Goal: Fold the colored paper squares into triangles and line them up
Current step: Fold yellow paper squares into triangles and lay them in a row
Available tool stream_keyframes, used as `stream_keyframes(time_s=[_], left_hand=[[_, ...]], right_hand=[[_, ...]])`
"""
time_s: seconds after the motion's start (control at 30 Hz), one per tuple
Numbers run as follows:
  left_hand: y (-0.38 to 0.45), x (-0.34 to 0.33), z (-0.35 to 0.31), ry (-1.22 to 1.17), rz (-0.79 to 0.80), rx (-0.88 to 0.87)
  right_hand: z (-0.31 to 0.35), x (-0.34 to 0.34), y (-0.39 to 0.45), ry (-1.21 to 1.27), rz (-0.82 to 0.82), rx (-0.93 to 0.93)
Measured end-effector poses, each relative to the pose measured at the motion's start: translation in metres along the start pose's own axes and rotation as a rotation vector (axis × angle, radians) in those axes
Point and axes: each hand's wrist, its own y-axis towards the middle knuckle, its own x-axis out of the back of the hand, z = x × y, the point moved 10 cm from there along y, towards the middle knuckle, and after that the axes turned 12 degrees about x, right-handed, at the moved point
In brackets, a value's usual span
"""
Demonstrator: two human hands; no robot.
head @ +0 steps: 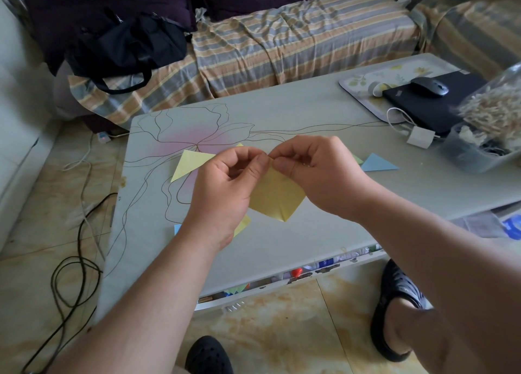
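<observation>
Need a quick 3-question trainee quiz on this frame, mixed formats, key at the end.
1. True or false: the yellow paper lies flat on the table.
2. Which hands pinch its top corner? A left hand only; B right hand only; C both.
3. Fill in: the folded triangle right of the hands is ____.

Key:
1. False; it is held up above the table.
2. C.
3. Blue, the blue triangle.
</observation>
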Motion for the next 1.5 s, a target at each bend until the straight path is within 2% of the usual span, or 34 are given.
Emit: stream_keyframes(time_s=[0.27,0.33,0.5,0.63,0.7,0.97,1.5], left_hand=[[0.000,0.001,0.005,0.054,-0.022,0.006],[0.001,0.000,0.008,0.020,-0.005,0.065],[-0.003,-0.015,0.027,-0.181,0.130,0.360],[-0.007,-0.019,0.028,-0.227,0.202,0.426],[-0.006,-0.017,0.026,-0.180,0.205,0.403],[0.001,0.003,0.002,0.054,0.104,0.068],[0.000,0.000,-0.007,0.237,0.117,-0.123]], right_hand=[[-0.006,0.001,-0.002,0.002,0.010,-0.061],[-0.008,-0.001,-0.003,0.045,0.039,-0.093],[-0.011,-0.003,-0.007,0.091,0.063,-0.156],[-0.014,-0.002,-0.008,0.117,0.080,-0.213],[-0.015,-0.002,-0.008,0.151,0.090,-0.239],[-0.014,-0.007,-0.011,0.209,0.126,-0.269],[-0.013,-0.010,-0.010,0.146,0.168,-0.241]])
